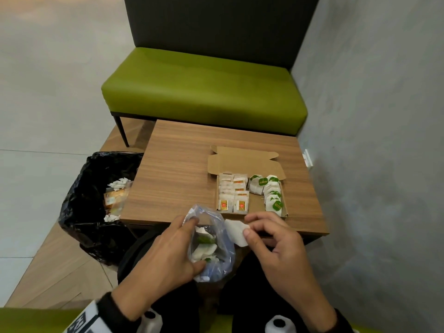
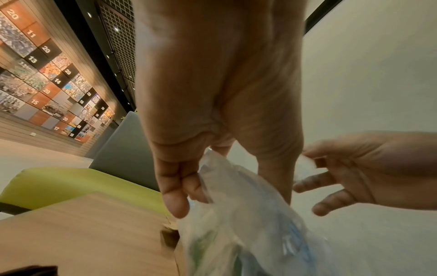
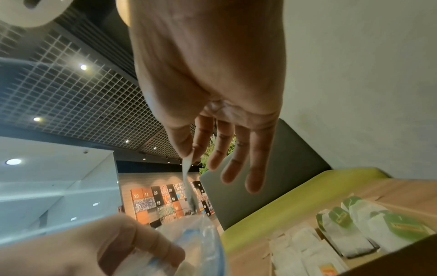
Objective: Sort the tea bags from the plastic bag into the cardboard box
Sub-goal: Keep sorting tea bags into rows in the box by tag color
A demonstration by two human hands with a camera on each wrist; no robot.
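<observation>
My left hand (image 1: 165, 251) grips a clear bluish plastic bag (image 1: 213, 251) over my lap, with several white and green tea bags showing inside it. The same bag (image 2: 236, 214) hangs from my curled left fingers (image 2: 175, 186) in the left wrist view. My right hand (image 1: 271, 239) pinches a white tea bag (image 1: 235, 230) between thumb and forefinger, just right of the bag's mouth. Edge-on, this tea bag (image 3: 188, 179) dangles from the pinch. The open cardboard box (image 1: 245, 164) lies on the table, with red-tagged bags (image 1: 233, 193) at its left and green-tagged bags (image 1: 269, 191) at its right.
The small wooden table (image 1: 177, 169) stands before a green bench (image 1: 204, 90), with a grey wall (image 1: 374, 116) close on the right. A black rubbish bag (image 1: 89, 200) with waste sits on the floor left of the table.
</observation>
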